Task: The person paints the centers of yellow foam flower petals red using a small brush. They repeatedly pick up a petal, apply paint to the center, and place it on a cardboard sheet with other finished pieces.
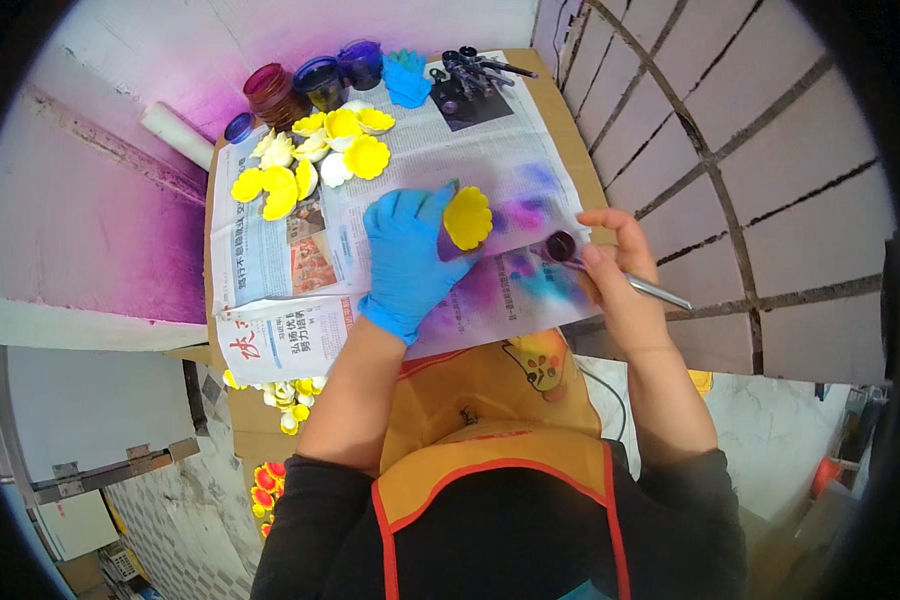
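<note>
My left hand (412, 251), in a blue disposable glove, holds a yellow scalloped flower cup (468, 218) with its hollow side turned to the right. Purple colour shows on the lower outer side of that cup. Bare and ungloved, my right hand (619, 274) grips a slim metal airbrush (656, 290). Its small round paint cup (560, 245) looks dark inside and points toward the flower, with a gap between them. Under both hands lies newspaper (450, 322) stained with purple, pink and teal paint.
Yellow and white flower cups (311, 157) cluster at the newspaper's left. Behind them stand a red jar (274, 94) and two blue-purple jars (321, 82). A crumpled blue glove (406, 79) and several airbrushes (480, 71) lie at the back. A tiled wall (720, 187) bounds the right side.
</note>
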Tool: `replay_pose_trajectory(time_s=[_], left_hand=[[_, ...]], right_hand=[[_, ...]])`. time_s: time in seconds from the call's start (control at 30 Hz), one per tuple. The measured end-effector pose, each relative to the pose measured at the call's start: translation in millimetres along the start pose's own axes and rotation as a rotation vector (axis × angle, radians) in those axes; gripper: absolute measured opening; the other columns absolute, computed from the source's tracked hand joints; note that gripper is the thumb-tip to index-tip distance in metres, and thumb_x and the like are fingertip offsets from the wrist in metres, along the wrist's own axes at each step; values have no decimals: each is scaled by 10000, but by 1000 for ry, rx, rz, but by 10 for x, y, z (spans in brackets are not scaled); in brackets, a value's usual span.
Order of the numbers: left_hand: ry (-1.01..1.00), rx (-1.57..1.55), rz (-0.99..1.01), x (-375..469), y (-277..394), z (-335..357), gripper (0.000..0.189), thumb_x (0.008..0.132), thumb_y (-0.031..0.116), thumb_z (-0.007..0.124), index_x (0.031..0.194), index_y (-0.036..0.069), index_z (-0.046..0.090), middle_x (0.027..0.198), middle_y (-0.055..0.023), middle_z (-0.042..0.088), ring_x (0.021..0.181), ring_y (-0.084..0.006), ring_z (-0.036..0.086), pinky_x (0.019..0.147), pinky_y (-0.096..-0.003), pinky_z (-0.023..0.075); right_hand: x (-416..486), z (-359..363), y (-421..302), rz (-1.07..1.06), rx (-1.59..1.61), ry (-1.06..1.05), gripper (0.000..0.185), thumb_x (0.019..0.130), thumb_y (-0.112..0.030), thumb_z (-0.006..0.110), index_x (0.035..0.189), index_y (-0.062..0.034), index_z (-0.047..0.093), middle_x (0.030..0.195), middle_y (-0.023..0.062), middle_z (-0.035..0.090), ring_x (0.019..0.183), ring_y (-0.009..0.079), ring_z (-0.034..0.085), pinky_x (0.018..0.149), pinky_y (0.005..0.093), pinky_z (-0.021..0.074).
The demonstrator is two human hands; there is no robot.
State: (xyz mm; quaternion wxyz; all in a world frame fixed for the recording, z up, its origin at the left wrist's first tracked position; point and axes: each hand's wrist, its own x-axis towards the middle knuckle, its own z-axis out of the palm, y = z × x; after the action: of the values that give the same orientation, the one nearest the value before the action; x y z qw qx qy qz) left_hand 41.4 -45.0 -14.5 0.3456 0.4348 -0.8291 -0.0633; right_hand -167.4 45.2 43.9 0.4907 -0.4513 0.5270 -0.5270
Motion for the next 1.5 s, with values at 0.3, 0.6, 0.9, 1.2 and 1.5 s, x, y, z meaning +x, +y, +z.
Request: replay_pose_trajectory(time_s=[0.3,0.6,0.9,1.2,1.5], left_hand=[[-32,-1,68,5,244,-39,712,547,294,803,1191,136,545,1013,-38,500,993,-248,439,882,-389,279],[-6,21,80,-10,251,-66,709,543,285,806,1188,145,545,1005,-41,501,994,-254,439,876,-391,282],[-35,21,79,-11,285,-42,708,545,301,805,1188,152,549,987,-37,492,995,-248,433,868,-392,282],[-2,16,102,-20,281,-47,704,554,324,795,1184,135,545,994,-40,488,991,-251,431,875,-399,285],[-7,-4,83,-43,244,-80,729,554,283,801,1216,154,527,1008,-41,497,1012,-253,434,898,-395,274]], right_hand=[[180,104,-41,3,-134,33,218,878,-167,526,1087,-112,505,562,-43,462,528,46,405,501,227,338],[103,89,-6,5,-175,13,219,862,-112,500,1080,-102,515,563,-40,444,543,43,388,518,226,333],[134,227,-29,-36,-165,-31,213,867,-77,468,1076,-87,508,565,-50,407,523,36,374,482,214,306],[189,212,-65,-11,-58,71,239,869,-107,452,1104,-90,491,574,-45,393,511,46,349,484,204,283],[108,177,4,20,-191,32,235,870,-122,455,1100,-93,492,570,-46,387,508,47,355,483,202,277]])
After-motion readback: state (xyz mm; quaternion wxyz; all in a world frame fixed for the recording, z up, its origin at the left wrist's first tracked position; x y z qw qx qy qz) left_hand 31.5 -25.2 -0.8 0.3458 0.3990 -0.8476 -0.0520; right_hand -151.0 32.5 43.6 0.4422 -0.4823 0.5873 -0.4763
